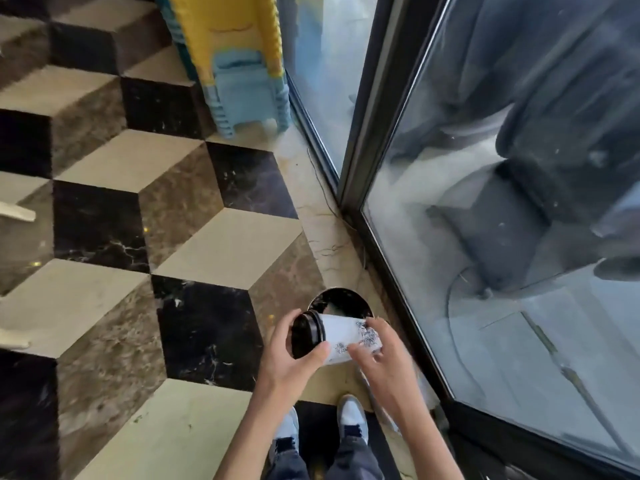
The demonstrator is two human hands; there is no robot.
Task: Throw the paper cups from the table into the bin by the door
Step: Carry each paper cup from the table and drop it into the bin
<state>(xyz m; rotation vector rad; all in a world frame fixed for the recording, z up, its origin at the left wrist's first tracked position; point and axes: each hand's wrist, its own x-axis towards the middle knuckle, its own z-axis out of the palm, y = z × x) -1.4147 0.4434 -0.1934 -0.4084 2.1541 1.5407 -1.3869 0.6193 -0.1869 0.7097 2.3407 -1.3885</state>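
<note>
A white paper cup point(341, 336) with a black lid and dark printed drawings lies on its side between both my hands. My left hand point(289, 358) grips the lid end, thumb across the cup's near side. My right hand point(382, 355) holds the base end, fingers over the print. Directly behind and below the cup is the round black bin point(337, 299); only the far arc of its rim and dark inside show, the rest is hidden by the cup and my hands.
A glass door point(519, 237) in a dark frame point(374, 109) stands at the right. Stacked yellow and blue plastic stools point(239, 71) stand by the glass at the top. The cube-patterned marble floor point(173, 254) spreads left. My shoes point(351, 415) are below.
</note>
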